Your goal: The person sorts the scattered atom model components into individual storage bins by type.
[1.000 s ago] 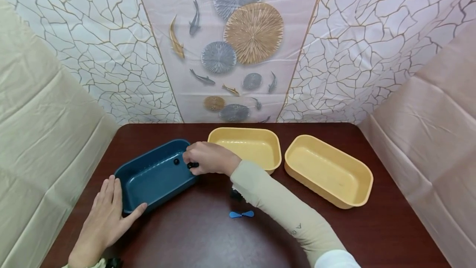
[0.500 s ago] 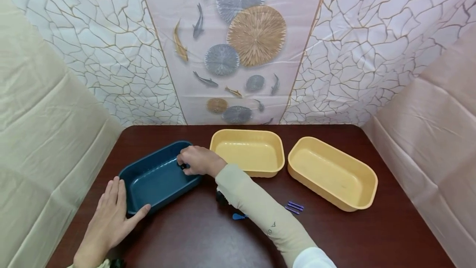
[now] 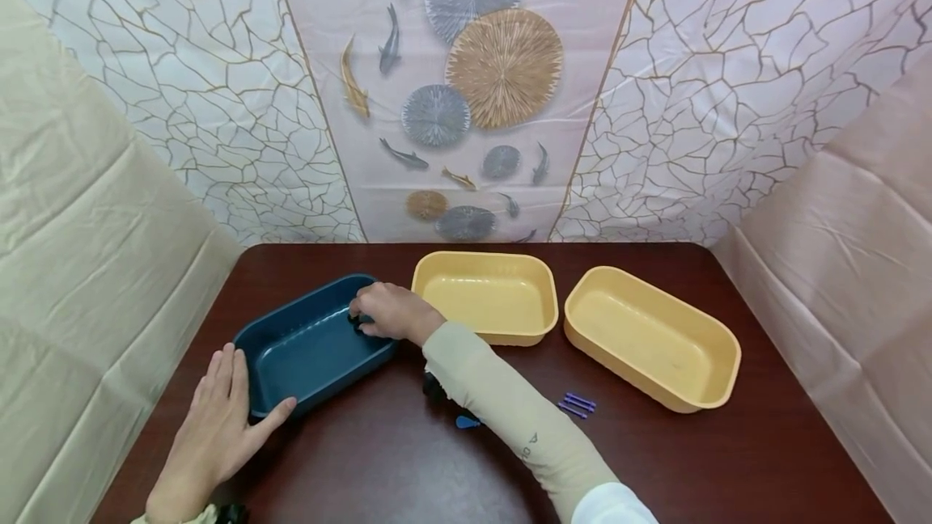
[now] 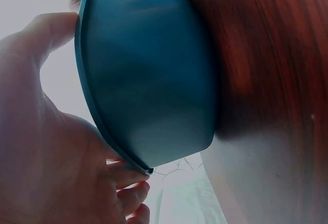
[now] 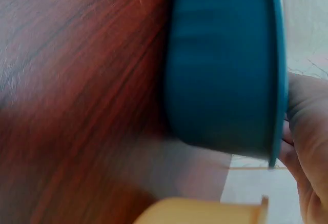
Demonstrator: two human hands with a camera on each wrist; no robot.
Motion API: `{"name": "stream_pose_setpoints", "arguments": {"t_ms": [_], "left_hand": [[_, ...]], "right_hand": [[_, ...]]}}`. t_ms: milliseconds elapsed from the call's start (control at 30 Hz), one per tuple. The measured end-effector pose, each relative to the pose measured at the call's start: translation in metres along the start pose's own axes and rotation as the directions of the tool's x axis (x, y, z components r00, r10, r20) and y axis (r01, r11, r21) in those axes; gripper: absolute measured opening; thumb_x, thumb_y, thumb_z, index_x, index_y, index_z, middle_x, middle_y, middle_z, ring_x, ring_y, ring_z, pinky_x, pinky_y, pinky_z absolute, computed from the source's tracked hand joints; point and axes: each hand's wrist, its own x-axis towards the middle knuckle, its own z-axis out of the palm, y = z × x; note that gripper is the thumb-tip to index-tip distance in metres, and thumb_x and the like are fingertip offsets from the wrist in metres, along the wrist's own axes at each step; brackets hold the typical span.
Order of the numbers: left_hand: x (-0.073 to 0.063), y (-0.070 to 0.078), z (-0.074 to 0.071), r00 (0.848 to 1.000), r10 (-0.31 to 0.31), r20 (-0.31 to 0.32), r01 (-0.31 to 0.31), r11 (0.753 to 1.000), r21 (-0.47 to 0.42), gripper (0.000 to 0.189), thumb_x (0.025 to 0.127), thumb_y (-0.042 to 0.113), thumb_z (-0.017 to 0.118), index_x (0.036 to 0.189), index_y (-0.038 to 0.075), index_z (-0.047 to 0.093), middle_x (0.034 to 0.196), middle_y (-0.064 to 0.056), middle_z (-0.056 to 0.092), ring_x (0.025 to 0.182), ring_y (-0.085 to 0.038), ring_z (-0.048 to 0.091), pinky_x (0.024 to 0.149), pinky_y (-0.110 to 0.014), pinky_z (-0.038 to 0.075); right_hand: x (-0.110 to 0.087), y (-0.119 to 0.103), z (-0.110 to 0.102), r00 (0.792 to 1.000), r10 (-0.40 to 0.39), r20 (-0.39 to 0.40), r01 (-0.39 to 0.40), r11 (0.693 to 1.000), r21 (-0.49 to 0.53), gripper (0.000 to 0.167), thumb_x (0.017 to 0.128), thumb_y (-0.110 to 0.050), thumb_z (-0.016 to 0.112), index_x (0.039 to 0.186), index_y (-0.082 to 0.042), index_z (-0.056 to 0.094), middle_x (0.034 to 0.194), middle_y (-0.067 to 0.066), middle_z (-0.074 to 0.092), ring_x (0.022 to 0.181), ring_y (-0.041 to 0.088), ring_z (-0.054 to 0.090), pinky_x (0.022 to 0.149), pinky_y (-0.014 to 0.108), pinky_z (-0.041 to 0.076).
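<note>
A dark blue tub (image 3: 306,354) stands at an angle on the left of the table. Against its near left end rests my left hand (image 3: 211,427), fingers straight, with the thumb spread along the rim; the left wrist view shows the thumb touching the tub's edge. My right hand (image 3: 393,312) reaches over the tub's right end with curled fingers. It holds a small black part (image 3: 354,320), mostly covered by the fingers, so its kind cannot be made out. In the right wrist view the tub wall hides the fingertips.
Two yellow tubs stand behind and to the right, the middle one (image 3: 484,338) and the right one (image 3: 633,374). Several purple rods (image 3: 578,403) lie on the brown table (image 3: 364,459). A blue propeller (image 3: 467,422) is partly covered by the right sleeve.
My right hand has gone slightly deeper into the blue tub, and the round black piece seen there earlier is out of sight. The purple rods have come out from behind the sleeve.
</note>
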Motion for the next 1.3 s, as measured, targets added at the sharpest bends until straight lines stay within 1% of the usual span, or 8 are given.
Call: {"name": "stream_pose_setpoints", "arguments": {"t_ms": [100,200,333,500,667,900,1167,1300], "left_hand": [[0.0,0.0,0.0,1.0,0.001,-0.001,-0.001,1.0,-0.001,0.124,0.096,0.075,0.054,0.161,-0.019,0.003,0.168,-0.044,0.005,0.156,-0.061,0.008,0.119,-0.08,0.02],[-0.001,0.001,0.0,1.0,0.001,0.002,-0.001,1.0,-0.004,0.124,0.096,0.074,0.055,0.161,-0.019,0.003,0.168,-0.044,0.005,0.156,-0.061,0.007,0.12,-0.08,0.019],[-0.001,0.001,-0.001,1.0,0.003,0.002,-0.003,1.0,-0.002,0.124,0.096,0.073,0.055,0.16,-0.02,0.003,0.168,-0.044,0.005,0.157,-0.06,0.006,0.121,-0.079,0.018],[-0.001,0.001,-0.002,1.0,0.005,0.0,-0.005,1.0,0.005,0.124,0.096,0.073,0.056,0.16,-0.02,0.004,0.168,-0.044,0.005,0.157,-0.06,0.007,0.121,-0.078,0.018],[0.0,0.002,-0.002,1.0,-0.001,-0.002,0.001,1.0,0.015,0.124,0.096,0.073,0.056,0.16,-0.02,0.004,0.167,-0.045,0.006,0.156,-0.061,0.009,0.12,-0.079,0.02],[0.0,0.002,-0.002,1.0,-0.005,0.003,0.005,1.0,0.005,0.124,0.096,0.073,0.055,0.16,-0.019,0.004,0.168,-0.044,0.005,0.156,-0.06,0.007,0.121,-0.079,0.019],[0.0,0.002,-0.003,1.0,-0.014,0.012,0.013,1.0,0.013,0.125,0.096,0.074,0.055,0.16,-0.02,0.003,0.168,-0.045,0.003,0.156,-0.061,0.006,0.119,-0.081,0.019],[0.0,0.005,-0.006,1.0,0.006,-0.001,-0.006,1.0,0.008,0.124,0.096,0.073,0.056,0.161,-0.019,0.004,0.168,-0.044,0.003,0.157,-0.061,0.006,0.119,-0.081,0.019]], "right_hand": [[-0.007,0.004,-0.007,1.0,0.008,-0.014,-0.007,0.999,0.052,0.032,0.103,-0.023,0.07,0.133,-0.012,0.074,0.129,0.003,0.074,0.118,0.012,0.071,0.098,0.02,0.058],[-0.016,0.008,-0.017,0.999,-0.004,-0.032,0.007,0.995,0.098,0.032,0.103,-0.02,0.07,0.133,-0.009,0.074,0.129,0.005,0.074,0.117,0.013,0.072,0.098,0.021,0.058],[-0.029,0.013,-0.033,0.998,-0.03,-0.064,0.038,0.991,0.128,0.03,0.103,-0.018,0.071,0.13,-0.007,0.074,0.128,0.007,0.075,0.115,0.015,0.072,0.098,0.022,0.058],[-0.047,0.017,-0.051,0.996,-0.038,-0.078,0.049,0.989,0.139,0.028,0.102,-0.018,0.071,0.128,-0.006,0.075,0.124,0.009,0.075,0.108,0.019,0.074,0.094,0.021,0.06],[-0.064,0.019,-0.067,0.994,-0.07,-0.086,0.08,0.99,0.118,0.024,0.101,-0.015,0.071,0.124,-0.007,0.077,0.12,0.011,0.076,0.107,0.022,0.074,0.093,0.026,0.061],[-0.094,0.019,-0.083,0.994,-0.088,-0.068,0.094,0.992,0.085,0.028,0.101,-0.016,0.071,0.127,-0.006,0.076,0.123,0.01,0.076,0.11,0.02,0.072,0.098,0.03,0.06],[-0.138,0.02,-0.086,0.986,-0.132,-0.104,0.135,0.991,0.021,0.026,0.099,-0.016,0.074,0.122,-0.005,0.076,0.119,0.008,0.077,0.11,0.019,0.071,0.096,0.031,0.06],[-0.161,0.019,-0.085,0.983,-0.135,-0.122,0.136,0.991,0.001,0.026,0.097,-0.017,0.077,0.12,-0.006,0.077,0.116,0.007,0.076,0.108,0.019,0.071,0.095,0.032,0.061]]}}
